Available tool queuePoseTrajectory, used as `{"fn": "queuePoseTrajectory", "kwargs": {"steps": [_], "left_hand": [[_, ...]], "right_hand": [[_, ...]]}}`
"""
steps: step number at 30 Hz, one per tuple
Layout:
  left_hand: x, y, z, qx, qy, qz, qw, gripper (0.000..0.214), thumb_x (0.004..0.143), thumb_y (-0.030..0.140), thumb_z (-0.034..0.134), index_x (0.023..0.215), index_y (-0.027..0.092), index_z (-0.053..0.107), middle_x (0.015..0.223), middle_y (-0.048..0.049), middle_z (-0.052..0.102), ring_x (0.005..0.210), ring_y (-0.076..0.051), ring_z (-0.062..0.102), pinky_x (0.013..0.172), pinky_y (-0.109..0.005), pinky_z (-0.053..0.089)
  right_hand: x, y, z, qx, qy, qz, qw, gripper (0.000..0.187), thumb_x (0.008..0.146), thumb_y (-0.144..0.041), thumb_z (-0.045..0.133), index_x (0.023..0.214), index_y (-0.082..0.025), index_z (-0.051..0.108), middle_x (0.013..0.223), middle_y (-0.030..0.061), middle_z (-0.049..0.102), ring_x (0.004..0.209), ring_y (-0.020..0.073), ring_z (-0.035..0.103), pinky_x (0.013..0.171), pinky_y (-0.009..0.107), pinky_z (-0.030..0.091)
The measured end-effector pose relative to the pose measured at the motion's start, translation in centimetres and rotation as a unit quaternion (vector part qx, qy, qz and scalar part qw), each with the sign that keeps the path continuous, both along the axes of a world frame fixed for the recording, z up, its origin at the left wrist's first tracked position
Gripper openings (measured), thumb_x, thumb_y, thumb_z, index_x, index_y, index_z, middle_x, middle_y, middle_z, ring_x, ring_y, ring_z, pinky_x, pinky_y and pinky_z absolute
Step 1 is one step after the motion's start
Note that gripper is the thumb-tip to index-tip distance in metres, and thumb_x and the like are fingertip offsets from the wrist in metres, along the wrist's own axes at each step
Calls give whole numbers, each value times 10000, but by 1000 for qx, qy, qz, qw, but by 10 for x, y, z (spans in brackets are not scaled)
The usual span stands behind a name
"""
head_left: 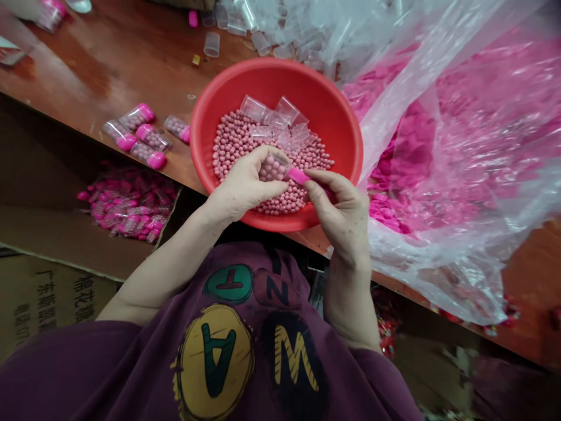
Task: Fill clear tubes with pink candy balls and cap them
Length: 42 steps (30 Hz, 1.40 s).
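Over a red bowl (pixel 346 134), my left hand (pixel 245 181) grips a clear plastic tube (pixel 272 166) with pink beads inside. My right hand (pixel 339 204) pinches a bright pink cap (pixel 298 175) at the tube's right end; whether the cap is seated cannot be told. Below them, pink beads (pixel 232 137) cover the bowl's bottom. Several clear tubes (pixel 287 111) lie on the beads toward the far side. Left of the bowl, several filled tubes with pink caps (pixel 151 137) rest on the table.
Loose clear tubes (pixel 236 26) are heaped at the back. A plastic bag (pixel 464 245) of pink caps (pixel 394 169) spreads across the right. Below the table's left edge, a cardboard box (pixel 52 228) holds capped tubes (pixel 131 204). Part of a person's hand (pixel 21 9) shows at top left.
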<state>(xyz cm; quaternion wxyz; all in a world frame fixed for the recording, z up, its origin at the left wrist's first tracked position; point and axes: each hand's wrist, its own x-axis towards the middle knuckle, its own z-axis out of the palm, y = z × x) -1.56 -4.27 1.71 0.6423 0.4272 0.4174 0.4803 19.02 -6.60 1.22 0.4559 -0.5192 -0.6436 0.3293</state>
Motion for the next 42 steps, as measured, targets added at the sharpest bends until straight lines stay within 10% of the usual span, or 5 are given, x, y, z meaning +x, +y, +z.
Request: {"fn": "queuePoseTrajectory", "kwargs": {"steps": [8, 19, 42], "left_hand": [[1, -2, -1, -29, -83, -93, 992, 54, 967, 158, 733, 994, 185, 695, 919, -14, 659, 787, -127, 613, 713, -236, 547], [-7, 1, -4, -62, -147, -138, 977, 365, 962, 463, 904, 950, 166, 692, 856, -24, 668, 645, -93, 591, 520, -202, 389], [17, -2, 16, -119, -98, -63, 986, 169, 1077, 31, 613, 1001, 139, 718, 827, 16, 606, 658, -71, 540, 599, -166, 438]], "right_hand": [[-21, 13, 19, 78, -39, 5, 996, 141, 1072, -431, 778, 1168, -361, 855, 1135, 25, 847, 1105, 273, 807, 1057, 492, 699], [-6, 25, 17, 53, -24, 51, 997, 181, 1044, -503, 818, 1145, -359, 863, 1171, 46, 840, 1093, 289, 795, 1046, 525, 694], [4, 23, 16, 160, -81, 60, 982, 104, 1081, -369, 798, 1135, -315, 869, 1070, 27, 864, 967, 221, 827, 877, 393, 706]]}}
